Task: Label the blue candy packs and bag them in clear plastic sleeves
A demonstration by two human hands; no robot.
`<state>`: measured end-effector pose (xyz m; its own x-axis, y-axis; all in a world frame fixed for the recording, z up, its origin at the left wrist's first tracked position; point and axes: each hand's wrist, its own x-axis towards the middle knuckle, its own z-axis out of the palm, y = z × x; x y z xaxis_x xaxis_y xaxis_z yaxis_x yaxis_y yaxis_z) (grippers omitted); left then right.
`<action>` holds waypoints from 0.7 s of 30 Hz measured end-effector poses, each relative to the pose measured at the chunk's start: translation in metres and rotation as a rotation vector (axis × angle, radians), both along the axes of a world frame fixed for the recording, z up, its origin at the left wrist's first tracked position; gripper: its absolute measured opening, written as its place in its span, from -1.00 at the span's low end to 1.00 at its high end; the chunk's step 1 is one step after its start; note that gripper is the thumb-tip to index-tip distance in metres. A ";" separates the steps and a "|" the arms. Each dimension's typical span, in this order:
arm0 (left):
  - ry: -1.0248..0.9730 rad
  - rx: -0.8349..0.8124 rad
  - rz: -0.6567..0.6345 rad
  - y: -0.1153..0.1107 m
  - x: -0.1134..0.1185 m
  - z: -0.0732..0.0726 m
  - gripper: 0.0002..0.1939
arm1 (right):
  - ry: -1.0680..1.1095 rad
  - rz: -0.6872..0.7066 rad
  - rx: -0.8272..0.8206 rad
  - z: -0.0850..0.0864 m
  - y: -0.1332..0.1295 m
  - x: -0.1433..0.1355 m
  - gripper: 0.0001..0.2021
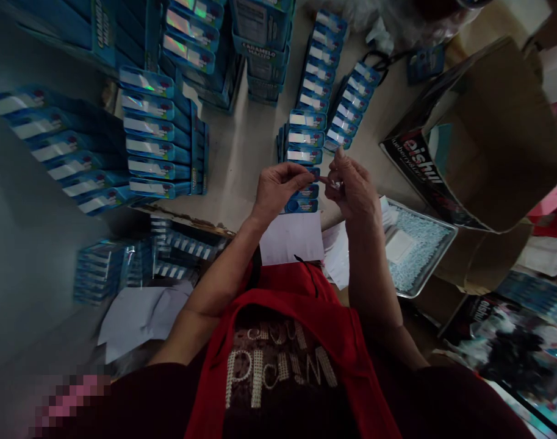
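My left hand (280, 188) is closed in a pinch, its fingertips over a row of blue packages (304, 137) marked "Caramelo". My right hand (351, 186) is beside it, thumb and fingers also pinched together. The fingertips of both hands nearly meet; whatever they hold is too small to make out. Pale strips cover the front of several packages in the row, while those nearest me show bare blue printed fronts (302, 205). White paper sheets (291, 238) lie just below my hands, at the table's near edge.
More blue packages with pale strips (150, 134) stand stacked on the left, with display boxes (262, 49) behind. Two further rows (319, 61) run toward the back. On the right are an open cardboard box (502, 140), scissors (382, 61) and a metal tray (427, 283) of small pale-blue pieces.
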<state>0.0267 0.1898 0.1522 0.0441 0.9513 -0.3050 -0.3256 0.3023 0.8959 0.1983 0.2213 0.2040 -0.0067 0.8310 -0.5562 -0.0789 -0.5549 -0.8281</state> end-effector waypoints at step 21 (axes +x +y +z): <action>0.744 -0.178 -0.006 -0.016 -0.046 0.013 -0.82 | -0.336 0.018 0.193 -0.024 -0.023 -0.022 -0.71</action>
<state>-0.0195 0.1735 0.1647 -0.2278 0.8856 -0.4048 0.3466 0.4622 0.8162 0.1766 0.1983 0.1798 0.1337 0.9222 -0.3629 0.2228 -0.3848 -0.8957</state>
